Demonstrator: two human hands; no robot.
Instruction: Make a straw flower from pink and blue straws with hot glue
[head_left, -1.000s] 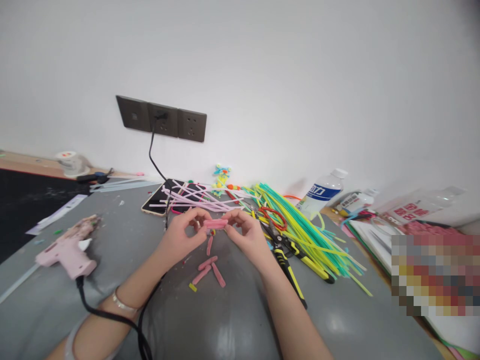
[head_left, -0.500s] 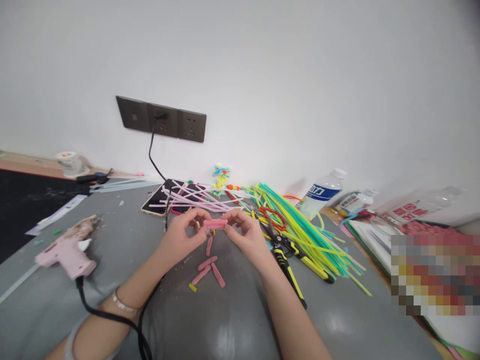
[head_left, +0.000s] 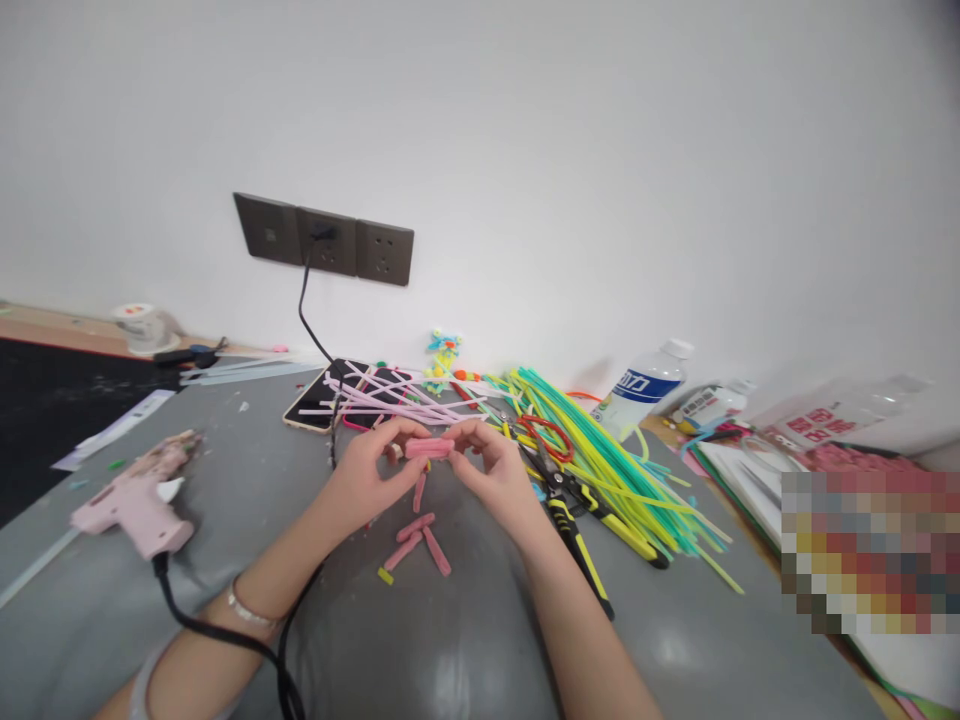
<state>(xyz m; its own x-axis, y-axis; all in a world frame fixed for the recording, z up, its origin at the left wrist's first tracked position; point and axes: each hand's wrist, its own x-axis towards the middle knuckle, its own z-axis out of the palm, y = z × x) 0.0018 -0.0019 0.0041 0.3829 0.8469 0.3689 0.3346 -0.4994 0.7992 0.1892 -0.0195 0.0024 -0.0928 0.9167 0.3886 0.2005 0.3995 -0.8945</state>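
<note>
Between my fingertips is a short pink fuzzy piece (head_left: 428,448), held level above the table; it looks like pipe-cleaner lengths side by side. My left hand (head_left: 379,468) pinches its left end, and my right hand (head_left: 487,465) pinches its right end. Below on the grey table lie several loose pink fuzzy sticks (head_left: 436,551), with a small yellow piece (head_left: 385,576) beside them. Another pink stick (head_left: 419,492) lies just under my hands, partly hidden at its top.
A pink glue gun (head_left: 139,505) lies at left, its black cable running under my left arm. Right of my hands are pliers (head_left: 574,550) and green and yellow pipe cleaners (head_left: 600,450). Lilac pipe cleaners (head_left: 397,395) lie over phones behind. A bottle (head_left: 645,385) stands near the wall.
The fingers of my left hand have shifted slightly along the pink piece, which has turned a little. Everything else lies as before.
</note>
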